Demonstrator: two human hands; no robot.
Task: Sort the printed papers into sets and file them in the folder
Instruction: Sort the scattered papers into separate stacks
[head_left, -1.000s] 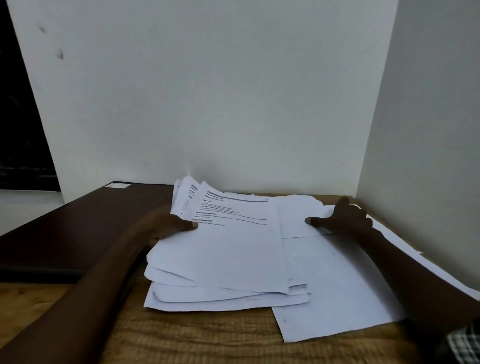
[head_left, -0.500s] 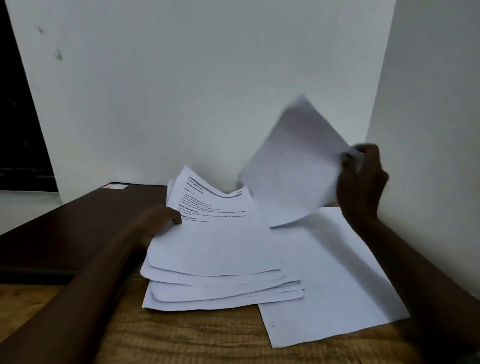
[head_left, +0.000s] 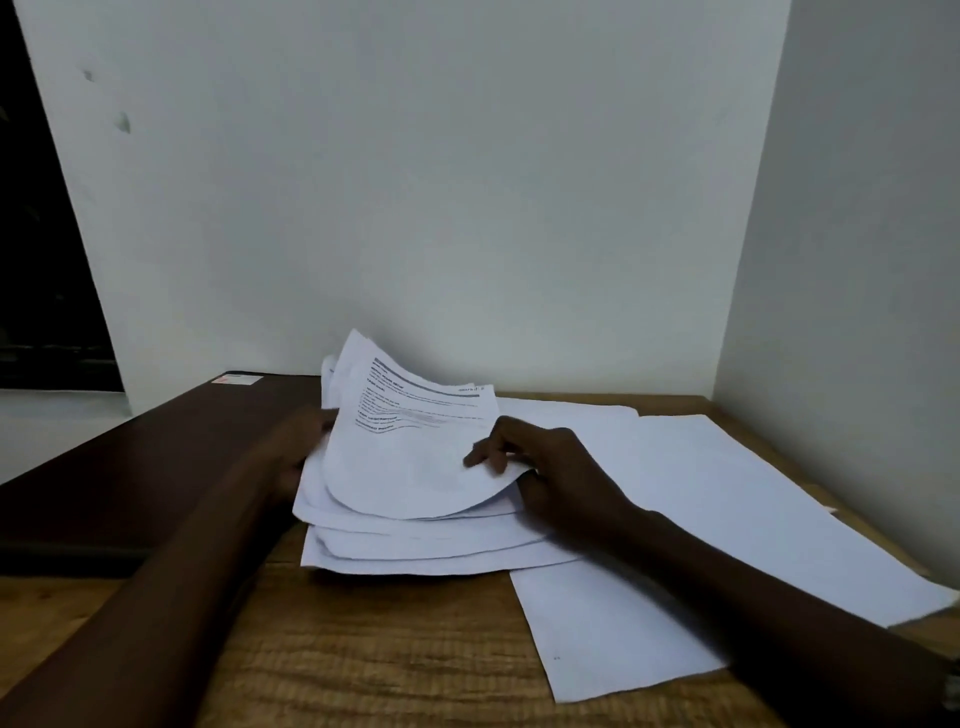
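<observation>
A loose stack of printed papers (head_left: 415, 545) lies on the wooden table, its upper sheets fanned and lifted at the far end. The top printed sheet (head_left: 410, 457) shows a grey header bar and lines of text. My left hand (head_left: 298, 441) holds the stack's left edge, partly hidden behind the raised sheets. My right hand (head_left: 535, 462) pinches the right edge of the top sheet, fingers on top and thumb beneath, curling that edge up. To the right, blank-side sheets (head_left: 701, 509) lie flat and overlapping.
A dark brown closed surface (head_left: 130, 467) with a small white label (head_left: 236, 379) lies at the left, possibly the folder. Bare wooden table (head_left: 389, 649) shows in front of the stack. White walls close in behind and on the right.
My right hand, which held a sheet raised in the air at the right, has set it down on the right-hand sheets and come back to pinch the stack's top sheet.
</observation>
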